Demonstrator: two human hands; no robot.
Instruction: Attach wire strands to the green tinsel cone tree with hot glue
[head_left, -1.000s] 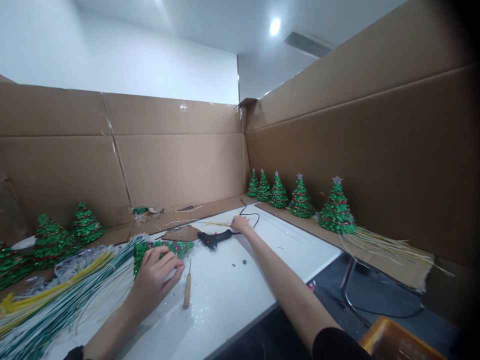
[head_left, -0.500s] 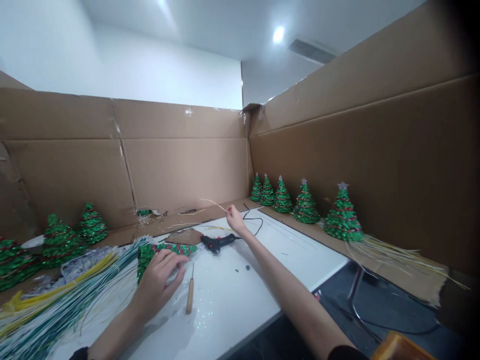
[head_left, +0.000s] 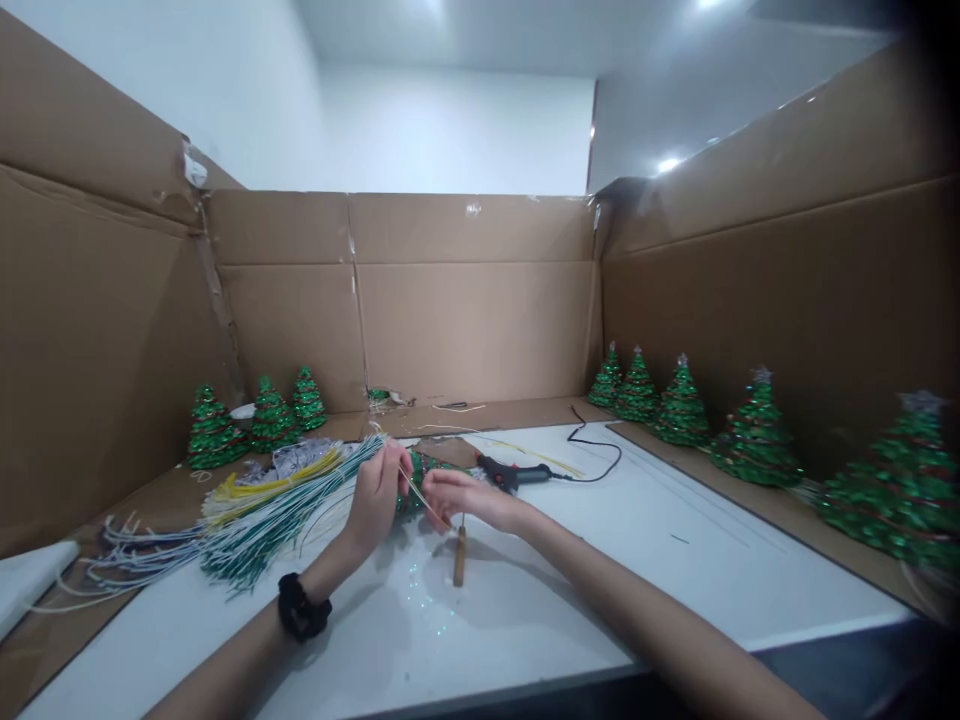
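My left hand point(head_left: 379, 490) and my right hand point(head_left: 466, 497) are close together above the white table. A thin pale strand point(head_left: 413, 487) runs between them, its upper part pinched in my left fingers and its lower part in my right. Behind the hands lies a green tinsel tree point(head_left: 409, 500), partly hidden by them. A wooden-handled awl point(head_left: 460, 558) lies just below my right hand. Beyond it, to the right, rests a black glue gun point(head_left: 517, 474) with its cord trailing away.
Bundled green strands point(head_left: 300, 505) and yellow strands point(head_left: 274, 478) lie on the left. Several finished green trees point(head_left: 681, 410) line the right side, and others point(head_left: 214, 430) stand back left. Tall cardboard walls point(head_left: 472, 320) enclose the white table point(head_left: 585, 600).
My right hand has come back from the far side of the table, bringing the strand to my left hand. My left hand has left the tree and now grips the strand. The view has turned left.
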